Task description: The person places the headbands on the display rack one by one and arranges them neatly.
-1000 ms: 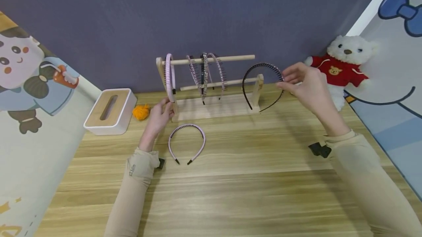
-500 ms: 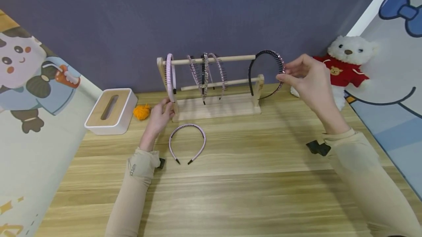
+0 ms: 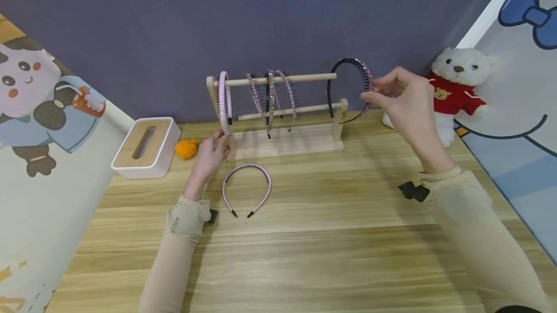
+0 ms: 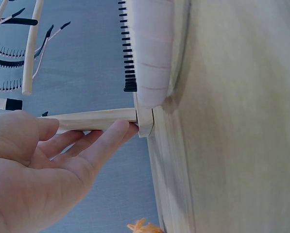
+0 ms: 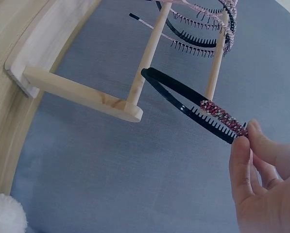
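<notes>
My right hand (image 3: 413, 105) pinches a black toothed headband (image 5: 183, 104) by its side, where pink and silver beads cover it. The headband stands upright at the right end of a wooden headband stand (image 3: 283, 141), around the free end of the upper rod (image 3: 304, 77). At the stand's left end, my left hand (image 3: 210, 156) holds the wooden upright (image 4: 93, 118) between thumb and fingers. A wide pale pink headband (image 3: 223, 102) hangs there just above it. Several beaded headbands (image 3: 271, 100) hang mid-rod. A thin pink headband (image 3: 269, 189) lies on the table before the stand.
A white tissue box with a wooden lid (image 3: 143, 146) sits at the left. Between it and my left hand lies an orange yarn ball (image 3: 187, 148). A white teddy bear in a red top (image 3: 454, 90) sits at the right. A dark wall (image 3: 278, 18) stands behind.
My right hand has raised the black headband from beside the stand's right upright to the height of the upper rod and turned it. The left hand stays on the stand.
</notes>
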